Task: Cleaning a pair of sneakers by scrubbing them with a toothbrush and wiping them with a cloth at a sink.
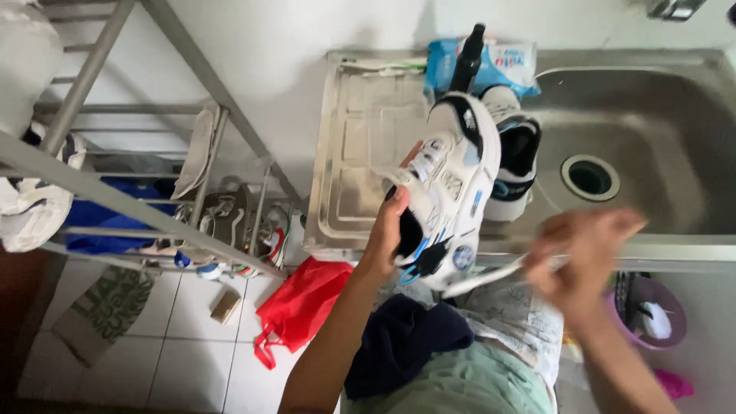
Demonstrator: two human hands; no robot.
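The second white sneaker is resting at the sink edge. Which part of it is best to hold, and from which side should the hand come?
Take the second sneaker at its open collar, coming from above: the dark opening faces up and is uncovered, so fingers can hook inside with the thumb outside. Its left side is crowded by the sneaker in the left hand; the blurred right hand, holding something thin and white, is freer.

Standing against a plain white wall [307, 31]: a stainless steel sink with ribbed drainboard [652, 115] at far right, a grey metal rack [138, 207] at left. Lying on white square floor tiles [192, 360], daylight falling evenly.
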